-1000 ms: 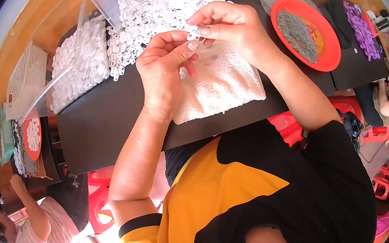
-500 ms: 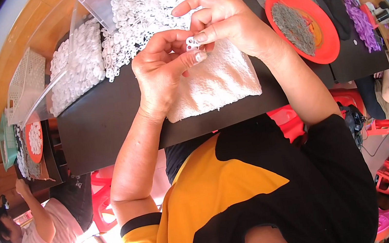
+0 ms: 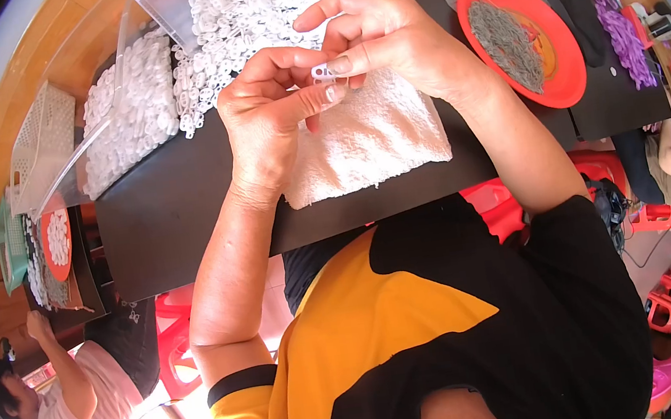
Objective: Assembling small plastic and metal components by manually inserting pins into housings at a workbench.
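A small white clip (image 3: pixel 320 72) is sitting pinched between both hands, above the white towel (image 3: pixel 369 139) near the picture's centre. The left hand (image 3: pixel 269 121) is curling its fingers and pressing thumb and forefinger on the clip from 9 o'clock; the right hand (image 3: pixel 385 42) is pinching it from 3 o'clock, its other fingers lifting loosely. The towel is lying on the dark tabletop (image 3: pixel 175 214). At 12 o'clock of the hands a heap of white clips (image 3: pixel 266 7) is spreading, with a second heap (image 3: pixel 127 110) at 10 o'clock. At 3 o'clock a red plate (image 3: pixel 569 81) is holding grey metal bits (image 3: pixel 504 43). At 8 o'clock, well apart, another person (image 3: pixel 73 405) is working at a separate table.
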